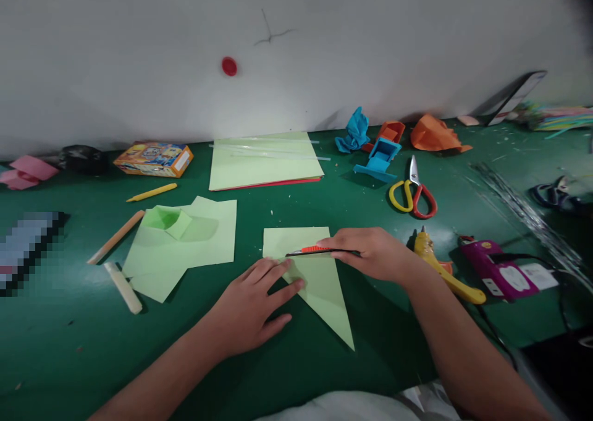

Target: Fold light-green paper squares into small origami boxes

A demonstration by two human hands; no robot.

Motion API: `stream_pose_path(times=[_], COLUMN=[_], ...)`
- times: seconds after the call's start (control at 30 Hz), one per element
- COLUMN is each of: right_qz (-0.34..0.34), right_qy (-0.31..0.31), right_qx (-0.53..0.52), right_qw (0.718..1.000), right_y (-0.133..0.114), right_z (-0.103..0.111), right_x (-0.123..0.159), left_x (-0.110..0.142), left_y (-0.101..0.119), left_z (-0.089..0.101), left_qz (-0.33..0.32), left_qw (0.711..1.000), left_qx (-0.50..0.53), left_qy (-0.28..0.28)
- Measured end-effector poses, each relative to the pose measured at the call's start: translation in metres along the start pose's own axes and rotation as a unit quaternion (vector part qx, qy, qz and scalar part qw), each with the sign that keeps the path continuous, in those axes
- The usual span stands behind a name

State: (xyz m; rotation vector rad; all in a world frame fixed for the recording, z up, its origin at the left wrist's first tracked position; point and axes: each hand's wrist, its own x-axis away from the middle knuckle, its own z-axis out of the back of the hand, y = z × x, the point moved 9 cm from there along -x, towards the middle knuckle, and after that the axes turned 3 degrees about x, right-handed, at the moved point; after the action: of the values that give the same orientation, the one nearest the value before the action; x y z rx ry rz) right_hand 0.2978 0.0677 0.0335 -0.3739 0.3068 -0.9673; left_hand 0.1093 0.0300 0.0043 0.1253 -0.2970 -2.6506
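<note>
A folded-looking piece of pale green paper lies on the table, with a straight top edge and a pointed lower corner. Across it, my right hand grips an orange and black utility knife, whose tip points left over the paper. My left hand rests with spread fingers on the paper's left edge, its fingertips close to the knife's tip. Whether the blade touches the paper I cannot tell. To the left, more green paper carries a small folded green paper shape.
Behind lies a stack of green sheets with clear strips on top. Scissors, a yellow glue gun and a purple device with a cable sit right. Left are a box, a yellow pen and a phone.
</note>
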Motion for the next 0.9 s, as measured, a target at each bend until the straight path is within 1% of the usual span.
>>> stream_pose_path(times=[0.47,0.63,0.9], right_qz=[-0.003,-0.006,-0.004], right_qy=[-0.006,-0.004,-0.007], right_qx=[0.001,-0.002,-0.002], right_qw=[1.0,1.0,1.0], right_y=[0.0011,0.0022,0.0026], right_z=[0.0004,0.001,0.0017], right_x=[0.0004,0.0014,0.0022], left_x=[-0.001,-0.0011,-0.0012], left_y=[0.0008,0.0007,0.0004], left_z=[0.0009,0.0022,0.0005], left_qz=[0.008,0.012,0.01], left_qw=[1.0,1.0,1.0], left_qx=[-0.001,-0.003,0.0], left_qy=[-0.008,-0.003,-0.015])
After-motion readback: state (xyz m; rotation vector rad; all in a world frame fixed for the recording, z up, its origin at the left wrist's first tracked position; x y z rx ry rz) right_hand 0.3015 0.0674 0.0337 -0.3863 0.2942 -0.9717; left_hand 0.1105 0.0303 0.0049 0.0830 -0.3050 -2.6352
